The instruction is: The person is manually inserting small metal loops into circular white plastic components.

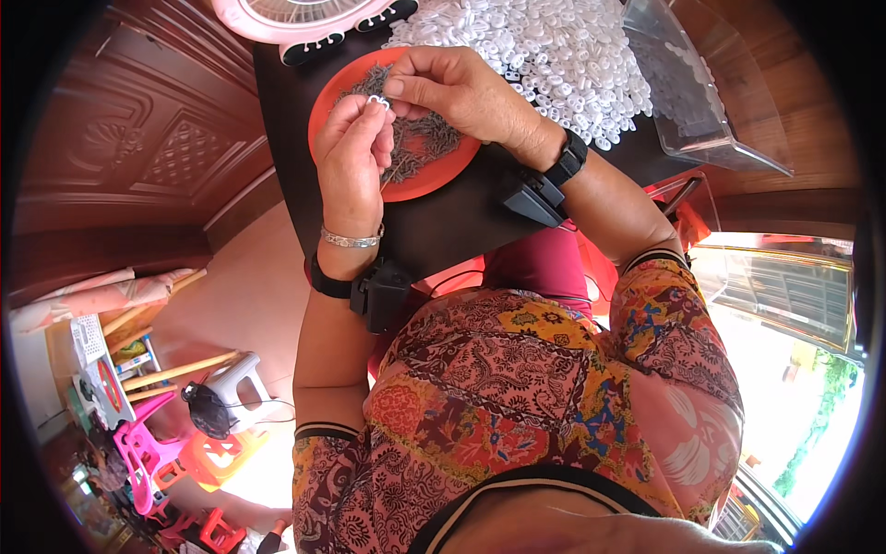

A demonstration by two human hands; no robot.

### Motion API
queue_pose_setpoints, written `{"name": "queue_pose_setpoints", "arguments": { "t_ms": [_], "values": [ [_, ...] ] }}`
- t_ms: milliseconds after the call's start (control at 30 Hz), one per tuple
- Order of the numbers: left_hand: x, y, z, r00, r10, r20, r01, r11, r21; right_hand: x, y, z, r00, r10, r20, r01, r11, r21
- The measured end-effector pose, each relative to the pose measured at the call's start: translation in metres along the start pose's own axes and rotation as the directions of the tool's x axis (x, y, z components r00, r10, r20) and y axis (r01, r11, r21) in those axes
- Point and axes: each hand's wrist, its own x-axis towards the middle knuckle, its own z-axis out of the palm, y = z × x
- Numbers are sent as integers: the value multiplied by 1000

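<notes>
My left hand (352, 148) pinches a small white plastic piece (377, 102) between thumb and fingertips, over a round orange-red plate (427, 189). Close beside it, my right hand (452, 90) has thumb and forefinger pressed together near the white piece; what they hold, if anything, is hidden. Many thin grey nail- or screw-like pieces (406, 166) lie loose on the plate. Beyond my right hand a big heap of small white plastic pieces with holes (563, 65) spreads over the dark table.
A clear plastic bin (701, 111) lies to the right of the heap. At the far left of the table stands a pink-rimmed fan-like appliance (300, 14). The dark tabletop (443, 235) ends close to my body. Stools and poles stand on the floor at left.
</notes>
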Motion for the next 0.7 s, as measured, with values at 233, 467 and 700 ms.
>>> {"name": "queue_pose_setpoints", "arguments": {
  "t_ms": [233, 467, 700],
  "values": [
    [-1, 2, 3, 1000, -12, -20, 13, 999, 29, -1, -1, 0, 999, -37, -6, 36, 992, -122],
    [-2, 3, 6, 1000, -7, -22, 9, 998, 67, -2, 1, -1, 998, -67, -18, 61, 971, -230],
    [-1, 2, 2, 1000, -9, 12, 9, 999, 33, -3, -3, -2, 995, -96, -11, 86, 927, -365]
  ]
}}
